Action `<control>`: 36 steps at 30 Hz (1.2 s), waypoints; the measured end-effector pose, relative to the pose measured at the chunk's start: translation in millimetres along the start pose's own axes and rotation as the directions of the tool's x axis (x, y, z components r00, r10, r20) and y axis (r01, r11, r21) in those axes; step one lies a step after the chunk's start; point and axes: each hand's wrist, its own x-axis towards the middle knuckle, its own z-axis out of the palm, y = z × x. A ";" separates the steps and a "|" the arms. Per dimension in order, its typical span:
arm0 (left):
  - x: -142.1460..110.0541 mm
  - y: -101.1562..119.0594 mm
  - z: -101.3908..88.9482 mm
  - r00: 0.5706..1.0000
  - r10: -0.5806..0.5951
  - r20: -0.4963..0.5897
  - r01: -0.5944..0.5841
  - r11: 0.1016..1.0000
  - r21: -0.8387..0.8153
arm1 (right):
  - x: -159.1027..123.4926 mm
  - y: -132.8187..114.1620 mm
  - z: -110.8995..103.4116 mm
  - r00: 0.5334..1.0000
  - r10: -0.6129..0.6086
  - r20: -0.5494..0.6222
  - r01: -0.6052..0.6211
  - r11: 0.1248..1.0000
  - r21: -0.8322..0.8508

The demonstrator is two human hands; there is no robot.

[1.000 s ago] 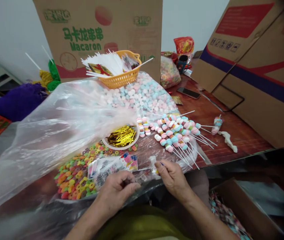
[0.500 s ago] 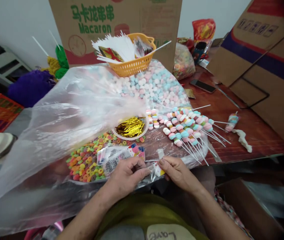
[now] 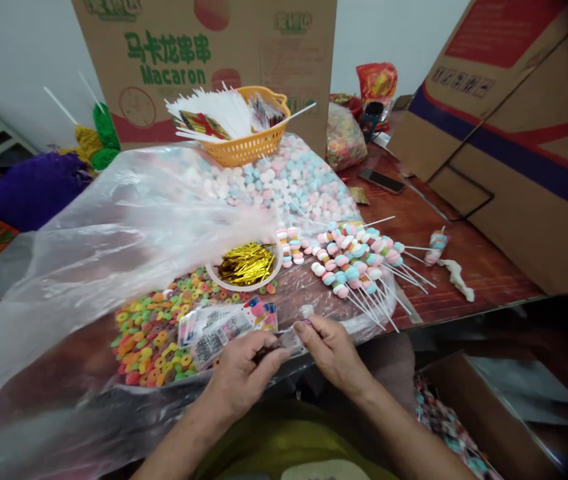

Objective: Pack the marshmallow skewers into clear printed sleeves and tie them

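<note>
Between my hands a small clear plastic bag (image 3: 291, 340) is stretched near the table's front edge. My left hand (image 3: 244, 373) is closed, thumb and forefinger pinching the bag's left end. At its other end my right hand (image 3: 333, 352) pinches it with thumb and fingertips. What lies inside the bag I cannot make out. Just beyond my left hand is a fan of printed bags (image 3: 224, 330), lying against loose ring candies (image 3: 151, 337). Skewers of pink, blue and white marshmallows (image 3: 357, 257) are heaped beyond my right hand, their sticks pointing right and toward me.
A bowl of gold twist ties (image 3: 247, 265) stands mid-table. Behind it, a yellow basket (image 3: 247, 147) of white sticks rests on bagged marshmallows (image 3: 304, 180). A phone (image 3: 381, 181) lies by the large right carton (image 3: 524, 140). Plastic sheeting (image 3: 89, 247) covers the left.
The view has shifted, so the table things sit further left and slightly lower. Both hands keep their pinch on the bag; its coloured print by my right fingers has turned mostly out of sight.
</note>
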 end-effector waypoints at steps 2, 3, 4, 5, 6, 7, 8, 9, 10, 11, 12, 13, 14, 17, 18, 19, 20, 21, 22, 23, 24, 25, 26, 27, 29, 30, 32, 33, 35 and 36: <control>-0.4 -5.8 1.3 0.995 0.040 -0.091 -0.044 0.998 -0.046 | 8.9 4.6 -13.6 0.998 -0.014 -0.068 0.006 0.994 -0.113; -0.7 -9.1 1.2 0.987 0.059 -0.149 -0.071 0.995 -0.074 | 14.4 8.4 -24.1 0.992 -0.009 -0.125 -0.009 0.990 -0.140; -1.1 -12.6 0.4 0.975 0.074 -0.209 -0.096 0.991 -0.098 | 19.9 13.4 -36.0 0.981 0.000 -0.194 -0.037 0.982 -0.187; -1.7 -15.9 -0.8 0.961 0.087 -0.262 -0.120 0.986 -0.113 | 25.1 19.9 -48.1 0.965 0.007 -0.262 -0.075 0.965 -0.252; -2.4 -19.1 -2.4 0.947 0.108 -0.303 -0.152 0.981 -0.124 | 29.7 27.4 -59.1 0.949 0.006 -0.317 -0.124 0.926 -0.355; -3.3 -21.9 -4.2 0.934 0.135 -0.330 -0.187 0.974 -0.131 | 33.4 35.7 -68.0 0.943 -0.008 -0.332 -0.185 0.818 -0.545; -4.2 -24.3 -6.1 0.924 0.163 -0.345 -0.221 0.966 -0.136 | 36.1 44.0 -74.3 0.950 -0.009 -0.313 -0.217 0.702 -0.678; -5.1 -26.3 -7.9 0.915 0.190 -0.355 -0.253 0.957 -0.140 | 37.6 51.5 -78.1 0.958 -0.004 -0.288 -0.228 0.601 -0.766; -6.1 -27.6 -9.8 0.906 0.211 -0.368 -0.279 0.950 -0.141 | 38.0 57.5 -79.9 0.965 0.004 -0.262 -0.224 0.531 -0.817; -7.2 -28.5 -11.6 0.897 0.223 -0.381 -0.295 0.945 -0.140 | 37.1 61.4 -80.5 0.971 0.012 -0.241 -0.212 0.515 -0.830; -8.3 -28.8 -13.4 0.892 0.227 -0.390 -0.301 0.943 -0.140 | 35.1 62.9 -80.7 0.973 0.016 -0.231 -0.206 0.520 -0.829; -9.3 -28.6 -15.3 0.891 0.225 -0.394 -0.300 0.944 -0.140 | 31.8 61.8 -81.1 0.973 -0.001 -0.229 -0.192 0.543 -0.818; -10.3 -28.1 -17.1 0.892 0.223 -0.393 -0.297 0.945 -0.139 | 27.4 58.3 -82.3 0.974 -0.043 -0.223 -0.157 0.581 -0.798; -12.5 -26.2 -22.2 0.911 0.202 -0.358 -0.265 0.955 -0.136 | 9.3 38.2 -89.8 0.936 -0.310 -0.164 0.134 0.748 -0.650; -13.0 -25.9 -23.4 0.915 0.196 -0.352 -0.255 0.958 -0.130 | 2.8 30.6 -92.6 0.900 -0.412 -0.142 0.257 0.766 -0.590; -13.4 -26.1 -24.1 0.918 0.190 -0.349 -0.245 0.962 -0.122 | -3.3 23.8 -95.1 0.863 -0.492 -0.114 0.359 0.757 -0.546; -13.9 -26.6 -24.4 0.918 0.185 -0.351 -0.238 0.965 -0.113 | -8.8 18.2 -97.2 0.838 -0.540 -0.080 0.423 0.735 -0.530; -14.5 -27.5 -24.3 0.916 0.181 -0.358 -0.232 0.967 -0.105 | -13.6 14.2 -98.8 0.823 -0.565 -0.048 0.459 0.713 -0.530; -15.1 -28.6 -24.0 0.912 0.176 -0.370 -0.227 0.969 -0.098 | -17.7 11.9 -100.0 0.819 -0.573 -0.015 0.477 0.697 -0.536; -15.9 -29.6 -23.5 0.909 0.171 -0.379 -0.220 0.971 -0.092 | -21.2 11.0 -101.0 0.820 -0.573 0.017 0.489 0.683 -0.543; -16.7 -30.3 -23.3 0.907 0.168 -0.385 -0.217 0.972 -0.087 | -24.1 11.3 -101.9 0.820 -0.570 0.049 0.499 0.670 -0.550; -17.4 -30.5 -23.6 0.906 0.172 -0.387 -0.219 0.972 -0.080 | -26.5 12.4 -103.0 0.819 -0.567 0.081 0.510 0.657 -0.555; -17.9 -30.0 -24.4 0.905 0.186 -0.382 -0.229 0.971 -0.070 | -28.4 13.6 -104.4 0.817 -0.565 0.111 0.522 0.646 -0.557; -18.0 -28.9 -26.1 0.907 0.204 -0.368 -0.240 0.969 -0.054 | -29.8 14.8 -106.0 0.814 -0.564 0.136 0.534 0.637 -0.557; -17.0 -24.5 -31.4 0.919 0.248 -0.305 -0.260 0.965 0.001 | -30.8 16.2 -110.2 0.809 -0.558 0.184 0.558 0.631 -0.539; -15.9 -21.7 -34.7 0.924 0.273 -0.268 -0.273 0.961 0.039 | -30.6 16.4 -112.5 0.805 -0.553 0.213 0.572 0.630 -0.526; -12.6 -15.8 -41.4 0.926 0.326 -0.192 -0.307 0.944 0.121 | -29.2 16.6 -116.6 0.796 -0.539 0.275 0.597 0.621 -0.508; -10.9 -13.2 -44.2 0.922 0.355 -0.155 -0.331 0.930 0.160 | -28.4 17.0 -118.1 0.797 -0.527 0.297 0.598 0.616 -0.513; -7.8 -9.6 -48.0 0.905 0.413 -0.098 -0.385 0.896 0.223 | -27.5 18.6 -119.4 0.810 -0.512 0.286 0.576 0.602 -0.553; -6.7 -8.5 -49.0 0.899 0.431 -0.078 -0.402 0.882 0.245 | -27.6 19.9 -119.3 0.817 -0.516 0.257 0.557 0.593 -0.582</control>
